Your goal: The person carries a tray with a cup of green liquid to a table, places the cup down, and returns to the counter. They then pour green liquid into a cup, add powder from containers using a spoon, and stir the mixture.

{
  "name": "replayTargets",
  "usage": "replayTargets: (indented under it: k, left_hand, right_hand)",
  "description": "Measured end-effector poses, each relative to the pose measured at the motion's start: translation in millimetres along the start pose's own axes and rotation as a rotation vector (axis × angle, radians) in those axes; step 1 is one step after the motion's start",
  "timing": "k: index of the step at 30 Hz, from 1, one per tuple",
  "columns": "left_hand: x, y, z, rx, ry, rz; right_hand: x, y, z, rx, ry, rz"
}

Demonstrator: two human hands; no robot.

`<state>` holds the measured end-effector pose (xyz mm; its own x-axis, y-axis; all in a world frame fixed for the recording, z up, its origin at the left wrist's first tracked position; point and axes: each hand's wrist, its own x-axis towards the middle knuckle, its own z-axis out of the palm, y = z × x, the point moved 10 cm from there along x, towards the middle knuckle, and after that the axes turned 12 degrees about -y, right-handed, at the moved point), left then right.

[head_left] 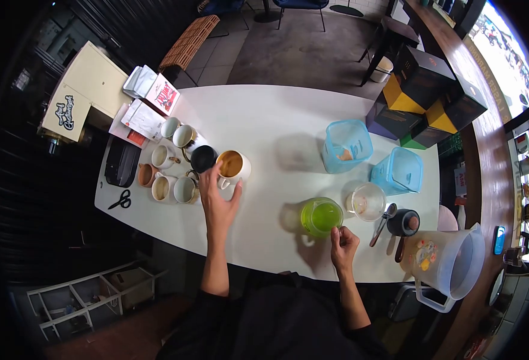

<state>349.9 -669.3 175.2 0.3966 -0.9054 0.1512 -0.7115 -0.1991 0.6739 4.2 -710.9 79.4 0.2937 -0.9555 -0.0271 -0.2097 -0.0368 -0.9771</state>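
White desk (258, 126): clear green-filled jug (322, 217), my right hand (343, 247) gripping its handle; left of jug, white ceramic mug (234, 168), my half-open left hand (219, 201) touching.

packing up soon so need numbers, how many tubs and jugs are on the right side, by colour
Blue tubs: 2
Green jug: 1
Clear or cloudy jugs, one small, one large: 2
Total: 5

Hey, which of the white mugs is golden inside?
The mug at the left hand, just right of the black cup; the other white ones look paler inside.
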Motion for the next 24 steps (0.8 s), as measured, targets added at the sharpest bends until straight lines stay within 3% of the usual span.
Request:
replayTargets:
  k: [2, 9, 13, 15, 24]
  left_hand:
    - [9.2, 8.8, -8.8, 0.243, 0.089, 0.054]
    - [29.3, -23.0, 15.6, 0.186, 0.103, -0.157]
    - [28.9, -22.8, 20.4, 0.241, 0.199, -0.104]
    - [27.6, -29.9, 19.5, 0.233, 0.196, -0.176]
    - [20.1, -25.0, 15.4, 0.097, 0.292, -0.031]
  right_hand:
    - [2.0, -2.5, -1.0, -0.010, 0.000, 0.000]
    - [4.6, 4.0, -1.5, 0.064, 0.017, -0.024]
    - [6.1, -4.2, 1.2, 0.100, 0.016, -0.018]
    - [6.2, -3.0, 0.1, 0.129, 0.018, -0.027]
    - [6.5, 11.6, 0.9, 0.260, 0.048, -0.023]
